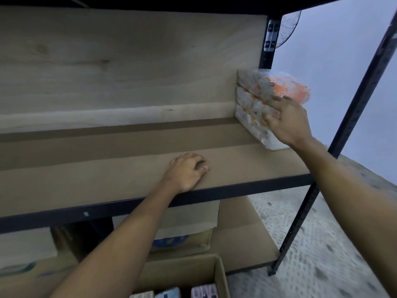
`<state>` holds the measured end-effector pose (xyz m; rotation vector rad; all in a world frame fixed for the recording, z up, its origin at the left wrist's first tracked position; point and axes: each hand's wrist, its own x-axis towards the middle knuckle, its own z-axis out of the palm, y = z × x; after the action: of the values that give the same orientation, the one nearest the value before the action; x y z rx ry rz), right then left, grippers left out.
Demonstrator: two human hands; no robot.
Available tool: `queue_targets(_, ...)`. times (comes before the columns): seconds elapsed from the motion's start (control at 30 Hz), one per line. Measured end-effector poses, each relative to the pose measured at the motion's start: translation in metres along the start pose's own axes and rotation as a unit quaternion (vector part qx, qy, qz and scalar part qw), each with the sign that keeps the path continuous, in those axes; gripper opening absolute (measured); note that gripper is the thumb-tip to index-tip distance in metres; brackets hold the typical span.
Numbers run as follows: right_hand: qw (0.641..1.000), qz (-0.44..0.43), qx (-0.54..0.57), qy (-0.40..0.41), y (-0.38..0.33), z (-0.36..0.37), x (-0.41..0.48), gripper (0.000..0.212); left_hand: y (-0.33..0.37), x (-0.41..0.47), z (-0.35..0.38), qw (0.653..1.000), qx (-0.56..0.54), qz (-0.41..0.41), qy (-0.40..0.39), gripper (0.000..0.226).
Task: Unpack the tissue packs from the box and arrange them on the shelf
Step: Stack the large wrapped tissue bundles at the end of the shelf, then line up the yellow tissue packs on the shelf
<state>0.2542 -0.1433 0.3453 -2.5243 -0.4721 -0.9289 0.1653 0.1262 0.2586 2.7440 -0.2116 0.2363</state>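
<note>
A stack of three tissue packs, white plastic with orange print, stands at the far right end of the brown shelf board, against the back panel. My right hand lies against the front of the stack with its fingers stretched over the packs. My left hand rests on the shelf board near its front edge, fingers loosely curled, holding nothing. Below, at the bottom edge, an open cardboard box shows the tops of more tissue packs.
Black metal uprights frame the shelf on the right. A lower shelf board carries closed cartons. A fan grille shows behind the top right post. Speckled floor lies to the right.
</note>
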Motion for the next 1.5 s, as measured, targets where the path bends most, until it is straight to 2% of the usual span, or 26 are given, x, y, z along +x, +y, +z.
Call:
queue_targets(0.13, 1.0, -0.001, 0.007, -0.019, -0.033, 0.015, -0.034, 0.037, -0.006, -0.033, -0.011, 1.0, -0.006, -0.007, 0.012, 0.043)
queue_targets(0.27, 0.996, 0.017, 0.031, -0.085, -0.073, 0.025, -0.067, 0.04, -0.015, -0.071, -0.026, 1.0, -0.005, -0.013, 0.02, 0.043)
queue_targets(0.53, 0.985, -0.026, 0.056, -0.163, -0.154, 0.035, -0.14, 0.041, -0.04, -0.149, -0.044, 0.998, -0.005, -0.043, 0.043, 0.041)
queue_targets(0.73, 0.973, -0.045, 0.069, -0.218, -0.209, 0.045, -0.211, 0.043, -0.057, -0.221, -0.033, 0.994, 0.038, -0.056, 0.087, 0.047)
queue_targets(0.8, 0.967, -0.049, 0.068, -0.242, -0.223, 0.049, -0.242, 0.043, -0.062, -0.245, -0.022, 0.994, 0.048, -0.065, 0.072, 0.049)
queue_targets(0.93, 0.954, -0.056, 0.051, -0.29, -0.241, 0.068, -0.305, 0.04, -0.076, -0.287, 0.01, 0.993, 0.063, -0.102, -0.006, 0.054)
queue_targets(1.1, 0.908, -0.022, 0.052, -0.415, -0.246, 0.103, -0.361, 0.047, -0.099, -0.326, 0.063, 0.977, 0.053, -0.175, -0.106, 0.061)
queue_targets(1.2, 0.884, -0.006, 0.071, -0.461, -0.245, 0.125, -0.381, 0.048, -0.11, -0.339, 0.087, 0.962, 0.021, -0.228, -0.151, 0.063)
queue_targets(1.5, 0.84, 0.03, 0.139, -0.524, -0.255, 0.2, -0.402, 0.06, -0.169, -0.334, 0.137, 0.931, -0.092, -0.316, -0.158, 0.061)
